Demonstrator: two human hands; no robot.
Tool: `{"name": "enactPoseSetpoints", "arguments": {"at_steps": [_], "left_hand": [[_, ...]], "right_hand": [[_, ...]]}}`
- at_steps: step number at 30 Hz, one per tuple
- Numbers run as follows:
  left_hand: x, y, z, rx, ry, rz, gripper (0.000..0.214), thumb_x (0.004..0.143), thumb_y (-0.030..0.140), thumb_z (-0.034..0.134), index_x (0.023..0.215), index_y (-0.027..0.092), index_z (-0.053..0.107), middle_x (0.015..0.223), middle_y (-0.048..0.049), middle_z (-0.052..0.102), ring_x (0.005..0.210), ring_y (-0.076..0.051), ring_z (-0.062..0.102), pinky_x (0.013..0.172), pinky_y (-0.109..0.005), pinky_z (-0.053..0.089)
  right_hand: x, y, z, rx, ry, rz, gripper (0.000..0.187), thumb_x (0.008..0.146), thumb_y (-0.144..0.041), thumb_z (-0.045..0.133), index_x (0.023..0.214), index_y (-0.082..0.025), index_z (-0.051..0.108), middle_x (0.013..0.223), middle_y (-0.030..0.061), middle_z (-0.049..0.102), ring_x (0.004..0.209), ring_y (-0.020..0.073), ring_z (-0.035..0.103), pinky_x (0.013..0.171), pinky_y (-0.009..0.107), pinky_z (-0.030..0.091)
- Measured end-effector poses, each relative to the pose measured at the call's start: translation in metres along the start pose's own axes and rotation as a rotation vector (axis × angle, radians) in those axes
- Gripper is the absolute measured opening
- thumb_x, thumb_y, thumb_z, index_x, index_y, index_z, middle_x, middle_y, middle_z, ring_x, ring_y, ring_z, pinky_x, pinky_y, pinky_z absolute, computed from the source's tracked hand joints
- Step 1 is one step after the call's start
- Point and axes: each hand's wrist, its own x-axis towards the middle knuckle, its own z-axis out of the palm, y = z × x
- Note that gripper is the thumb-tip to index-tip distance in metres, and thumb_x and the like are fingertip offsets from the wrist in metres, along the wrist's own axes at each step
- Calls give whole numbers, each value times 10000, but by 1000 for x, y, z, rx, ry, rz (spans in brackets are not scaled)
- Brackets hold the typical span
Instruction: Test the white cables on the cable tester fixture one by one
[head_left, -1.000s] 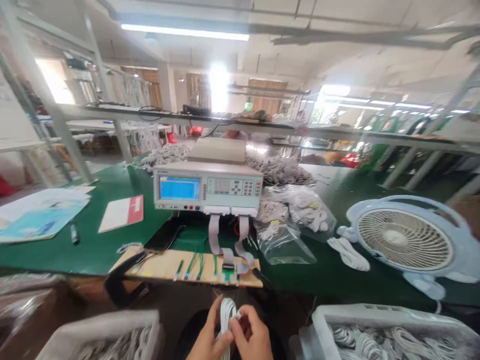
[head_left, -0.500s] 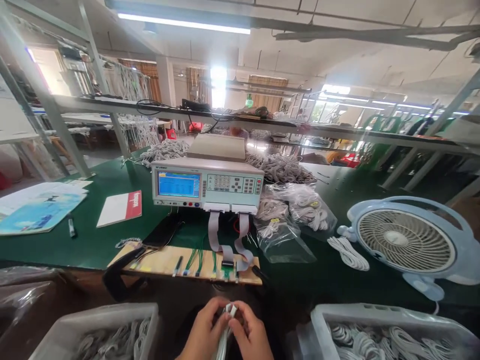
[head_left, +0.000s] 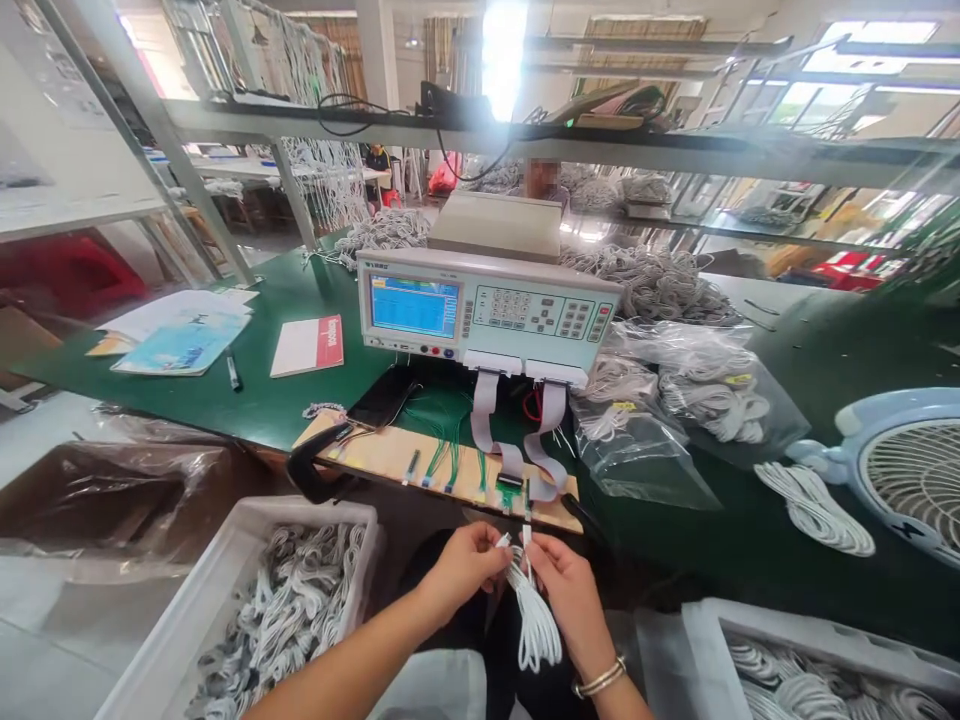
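A coiled white cable hangs between my hands, just in front of the wooden test board. My left hand pinches one of its ends, a small white plug. In the fingers of my right hand is the other end, a white connector held upright. That connector is right at the board's front edge, below a small socket; whether they touch I cannot tell. Grey ribbon cables run from the board up to a bench tester with a lit blue screen.
White bins of coiled cables stand at left and right. On the green table lie bagged cables, a loose coil, a fan, a booklet and a pen. A person is behind the tester.
My hands have moved apart and toward the board, each with a cable end, and the coil now hangs in sight. The camera view has tilted down and turned left.
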Motion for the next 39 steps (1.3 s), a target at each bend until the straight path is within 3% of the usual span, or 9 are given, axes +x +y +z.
{"name": "enactPoseSetpoints", "arguments": {"at_steps": [4, 10, 19, 26, 33, 39], "left_hand": [[0, 9, -4, -170, -57, -61, 278, 586, 368, 589, 682, 130, 483, 572, 3, 531, 470, -75, 471, 463, -206, 396], [-1, 17, -8, -282, -67, -68, 242, 595, 322, 606, 666, 126, 481, 588, -6, 554, 463, -61, 470, 472, -198, 393], [-5, 12, 4, -293, -21, -77, 270, 549, 328, 642, 631, 138, 470, 567, -5, 566, 465, -68, 476, 481, -201, 387], [-8, 16, -5, -344, 2, -87, 209, 585, 280, 626, 619, 131, 483, 571, 1, 549, 452, -44, 444, 454, -167, 375], [-3, 14, 2, -431, 65, -62, 189, 566, 245, 646, 593, 111, 515, 553, -27, 566, 454, -61, 471, 444, -168, 375], [-2, 8, 19, -544, 156, -45, 219, 584, 292, 637, 588, 124, 498, 497, 21, 521, 394, -31, 428, 426, -151, 349]], "right_hand": [[3, -2, 2, 2, 15, -4, 340, 638, -376, 607, 857, -115, 612, 490, -20, 532, 410, 83, 372, 387, 197, 271], [4, -2, 11, 150, 45, 25, 240, 653, -372, 591, 712, -140, 607, 491, -33, 509, 394, 62, 317, 374, 183, 230], [-2, -6, -1, -11, 35, -67, 338, 621, -425, 601, 771, -124, 633, 463, -25, 514, 405, 89, 374, 386, 199, 279], [2, -2, 15, 256, 54, 6, 242, 640, -371, 599, 714, -140, 599, 481, -29, 522, 378, 62, 343, 364, 182, 242], [-5, -9, -5, -84, -15, -94, 273, 710, -386, 527, 766, -135, 616, 410, -45, 463, 372, 75, 346, 358, 188, 232], [-15, -5, -5, 4, 20, -44, 323, 683, -377, 557, 898, -138, 590, 484, -26, 526, 426, 92, 400, 368, 178, 272]]}}
